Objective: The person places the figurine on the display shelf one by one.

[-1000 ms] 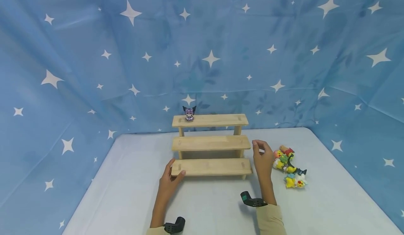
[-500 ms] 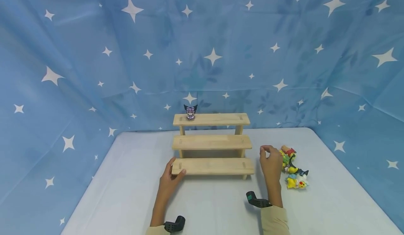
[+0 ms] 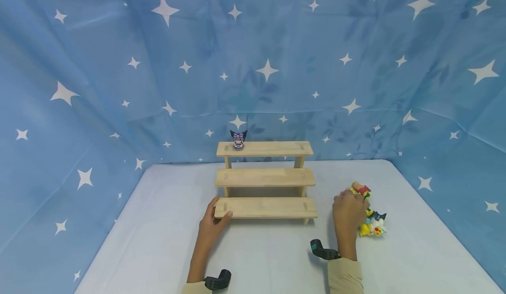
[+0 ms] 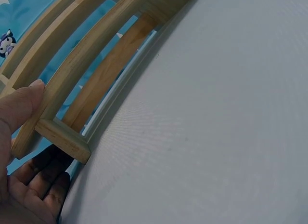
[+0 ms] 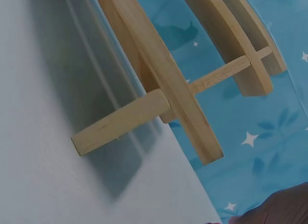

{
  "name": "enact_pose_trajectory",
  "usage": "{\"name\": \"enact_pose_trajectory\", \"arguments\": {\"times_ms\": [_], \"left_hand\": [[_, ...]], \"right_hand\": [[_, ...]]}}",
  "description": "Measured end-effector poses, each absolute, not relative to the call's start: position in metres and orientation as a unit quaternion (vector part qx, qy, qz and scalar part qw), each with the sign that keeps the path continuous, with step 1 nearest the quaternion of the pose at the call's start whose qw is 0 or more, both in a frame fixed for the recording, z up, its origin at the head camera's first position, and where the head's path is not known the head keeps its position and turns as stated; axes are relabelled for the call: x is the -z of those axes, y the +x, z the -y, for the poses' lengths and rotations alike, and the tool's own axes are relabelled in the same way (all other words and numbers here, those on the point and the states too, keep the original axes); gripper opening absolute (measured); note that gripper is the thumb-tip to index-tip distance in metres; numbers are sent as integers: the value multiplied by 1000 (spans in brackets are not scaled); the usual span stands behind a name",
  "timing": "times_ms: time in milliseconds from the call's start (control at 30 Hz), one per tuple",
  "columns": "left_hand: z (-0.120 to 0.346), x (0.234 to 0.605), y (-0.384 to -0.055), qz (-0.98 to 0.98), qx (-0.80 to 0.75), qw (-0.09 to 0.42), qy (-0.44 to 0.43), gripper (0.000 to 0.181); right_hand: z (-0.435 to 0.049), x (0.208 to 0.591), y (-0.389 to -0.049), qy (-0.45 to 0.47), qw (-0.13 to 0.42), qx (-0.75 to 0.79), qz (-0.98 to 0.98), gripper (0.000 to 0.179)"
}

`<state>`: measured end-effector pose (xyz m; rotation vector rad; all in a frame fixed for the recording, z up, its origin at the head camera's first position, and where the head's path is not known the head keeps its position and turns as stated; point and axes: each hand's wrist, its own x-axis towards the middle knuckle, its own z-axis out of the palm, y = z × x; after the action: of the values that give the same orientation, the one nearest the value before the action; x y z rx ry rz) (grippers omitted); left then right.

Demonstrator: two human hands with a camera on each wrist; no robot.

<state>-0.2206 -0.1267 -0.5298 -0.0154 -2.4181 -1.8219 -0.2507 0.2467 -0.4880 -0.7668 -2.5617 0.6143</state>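
A three-step wooden display stand (image 3: 265,208) stands mid-table. My left hand (image 3: 211,229) grips the left end of its lowest step; in the left wrist view the thumb (image 4: 26,101) lies on the board while the other fingers curl below. A small purple-and-black figurine (image 3: 238,141) stands upright on the top step, toward the left. To the right of the stand, my right hand (image 3: 348,211) reaches down over a cluster of small colourful figurines (image 3: 371,229), covering some. Its fingertips are hidden, so whether it pinches one does not show. The right wrist view catches just the hand's edge (image 5: 279,207).
The white-covered table (image 3: 269,259) extends around the stand. Behind it and along both sides hangs a blue curtain (image 3: 189,96) with white stars. The stand's right leg (image 5: 122,122) and step ends show close up in the right wrist view.
My right hand has moved right, away from the stand's right side, and down onto the figurine cluster. The left hand keeps its place on the lowest step.
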Motion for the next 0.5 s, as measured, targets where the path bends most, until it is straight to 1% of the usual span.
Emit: {"name": "enact_pose_trajectory", "arguments": {"times_ms": [133, 333, 500], "left_hand": [[127, 531, -221, 797, 601, 55, -4, 77], [127, 531, -220, 800, 597, 60, -6, 77], [126, 531, -221, 802, 593, 62, -6, 77]], "right_hand": [[-251, 488, -247, -281, 160, -216, 921, 39], [-254, 490, -245, -281, 117, -224, 926, 43], [-253, 488, -247, -283, 79, -240, 925, 53]]}}
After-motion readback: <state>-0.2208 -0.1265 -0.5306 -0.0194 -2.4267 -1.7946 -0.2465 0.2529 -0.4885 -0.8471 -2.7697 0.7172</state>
